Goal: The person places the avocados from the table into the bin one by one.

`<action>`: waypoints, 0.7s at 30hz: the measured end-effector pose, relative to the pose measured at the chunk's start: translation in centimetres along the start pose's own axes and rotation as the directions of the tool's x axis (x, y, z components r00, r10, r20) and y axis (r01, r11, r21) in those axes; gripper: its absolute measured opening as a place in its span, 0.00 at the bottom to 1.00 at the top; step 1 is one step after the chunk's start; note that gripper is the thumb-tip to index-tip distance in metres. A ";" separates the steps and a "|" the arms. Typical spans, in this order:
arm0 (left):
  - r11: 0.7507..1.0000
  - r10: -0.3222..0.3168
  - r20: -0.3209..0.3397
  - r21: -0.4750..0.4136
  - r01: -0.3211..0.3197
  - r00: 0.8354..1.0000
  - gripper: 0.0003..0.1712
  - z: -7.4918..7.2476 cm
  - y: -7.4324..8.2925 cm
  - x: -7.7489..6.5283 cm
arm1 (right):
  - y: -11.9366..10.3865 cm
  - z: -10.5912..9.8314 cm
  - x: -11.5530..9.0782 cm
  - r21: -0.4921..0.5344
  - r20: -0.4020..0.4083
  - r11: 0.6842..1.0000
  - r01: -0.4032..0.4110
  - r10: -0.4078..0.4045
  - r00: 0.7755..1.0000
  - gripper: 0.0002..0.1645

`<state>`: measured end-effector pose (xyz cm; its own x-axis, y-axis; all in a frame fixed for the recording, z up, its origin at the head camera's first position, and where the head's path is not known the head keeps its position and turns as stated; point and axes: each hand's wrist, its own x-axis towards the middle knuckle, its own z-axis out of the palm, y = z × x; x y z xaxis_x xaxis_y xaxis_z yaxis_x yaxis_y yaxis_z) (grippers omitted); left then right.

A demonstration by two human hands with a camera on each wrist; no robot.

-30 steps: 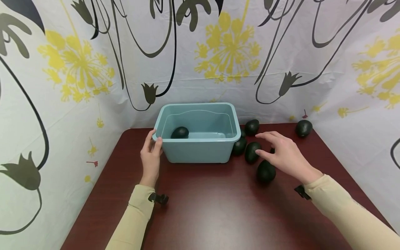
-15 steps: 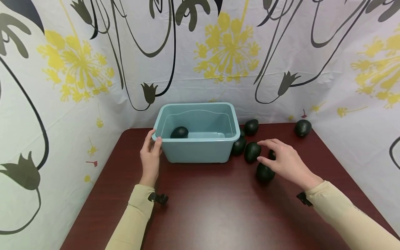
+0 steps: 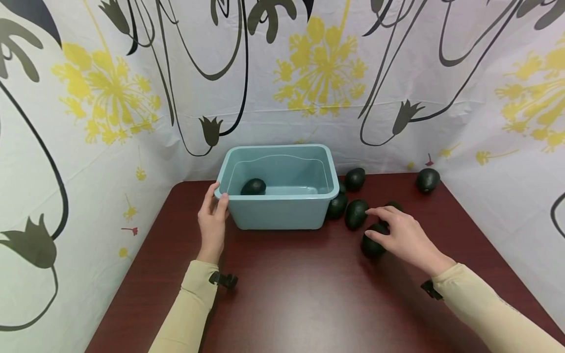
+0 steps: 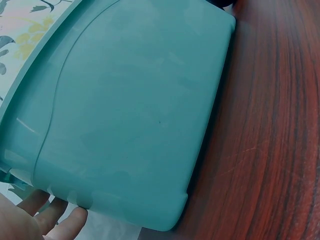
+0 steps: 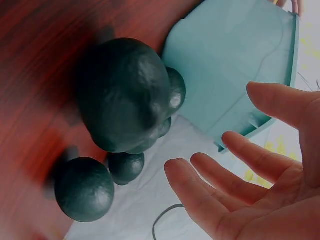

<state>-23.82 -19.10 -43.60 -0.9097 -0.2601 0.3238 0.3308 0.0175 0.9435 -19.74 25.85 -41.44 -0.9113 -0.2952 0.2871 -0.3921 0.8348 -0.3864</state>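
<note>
A blue-green plastic tub (image 3: pixel 278 213) stands at the back of the table with one avocado (image 3: pixel 253 187) inside. My left hand (image 3: pixel 213 225) touches the tub's left front corner, thumb at the front rim and fingers along the left side. The left wrist view shows several fingertips (image 4: pixel 75 220) against its outer wall. Over the nearest avocado (image 3: pixel 372 245) hovers my right hand (image 3: pixel 406 240), with thumb and fingers spread apart. The right wrist view shows a gap between that hand and the large dark avocado (image 5: pixel 122 95). Another avocado (image 3: pixel 393 206) is partly hidden behind the hand.
Between the tub and my right hand lie several avocados, including one (image 3: pixel 356 214) in front and one (image 3: pixel 355 179) at the back. A lone avocado (image 3: pixel 427 180) sits in the far right corner. Patterned cloth (image 3: pixel 265 98) surrounds the table's (image 3: pixel 282 294) back and sides.
My right hand has moved slightly right and toward me, from beside the middle avocado to above the nearest one. The left hand and tub stay in place.
</note>
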 end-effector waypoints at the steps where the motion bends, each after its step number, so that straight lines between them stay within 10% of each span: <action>1: 1.000 0.002 0.002 0.000 -0.002 1.000 0.31 0.0 0.0 0.0 | 0.0 0.1 -0.1 0.000 0.004 1.000 -0.005 0.005 1.000 0.27; 21: 1.000 0.001 0.009 -0.003 -0.001 1.000 0.31 -0.1 -0.1 0.0 | 1.5 1.9 -1.6 -0.023 0.073 0.997 -0.071 0.073 0.995 0.29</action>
<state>-23.82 -19.18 -43.74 -0.9117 -0.2510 0.3254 0.3324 0.0154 0.9430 -19.09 26.71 -44.20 -0.9441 -0.2670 0.1935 -0.3235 0.8640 -0.3859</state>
